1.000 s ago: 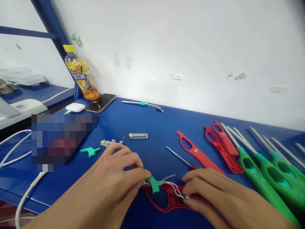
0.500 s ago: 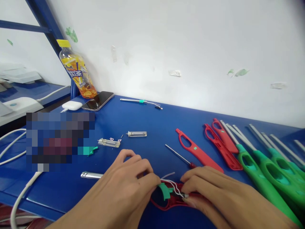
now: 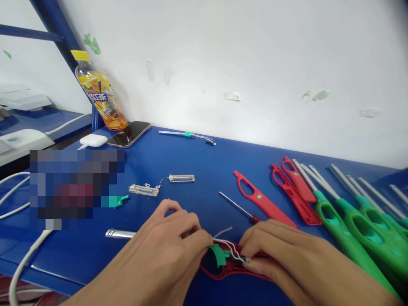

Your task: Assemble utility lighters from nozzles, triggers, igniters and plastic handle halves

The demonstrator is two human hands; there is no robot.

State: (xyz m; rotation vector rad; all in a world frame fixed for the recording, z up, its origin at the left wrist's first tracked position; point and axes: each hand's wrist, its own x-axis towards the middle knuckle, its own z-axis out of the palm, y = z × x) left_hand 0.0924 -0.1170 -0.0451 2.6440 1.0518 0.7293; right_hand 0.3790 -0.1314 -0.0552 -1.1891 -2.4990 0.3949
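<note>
Low in front of me lies a red lighter half-shell [image 3: 219, 274], its inside facing up. A green trigger [image 3: 219, 254] and white wires [image 3: 234, 248] sit in it. My left hand [image 3: 174, 240] is closed around the shell's front end, where a metal tube [image 3: 119, 233] sticks out to the left; the exact grip is hidden under the fingers. Between thumb and fingers, my right hand [image 3: 280, 253] pinches a small black igniter piece [image 3: 243, 259] at the wire ends, over the shell's handle part. A thin clear hose [image 3: 223, 232] rises between the hands.
Clear fuel tanks [image 3: 181, 178], a screwdriver [image 3: 236, 205] and a red shell half [image 3: 263, 197] lie beyond my hands. Several green lighters [image 3: 366, 225] crowd the right. A wired tube [image 3: 174, 133], phone [image 3: 129, 134] and tea bottle [image 3: 100, 95] stand along the wall. A blurred patch covers the left.
The view has shifted slightly, so everything sits a little further left. Both hands keep their places on the shell; the right fingertips have barely moved.
</note>
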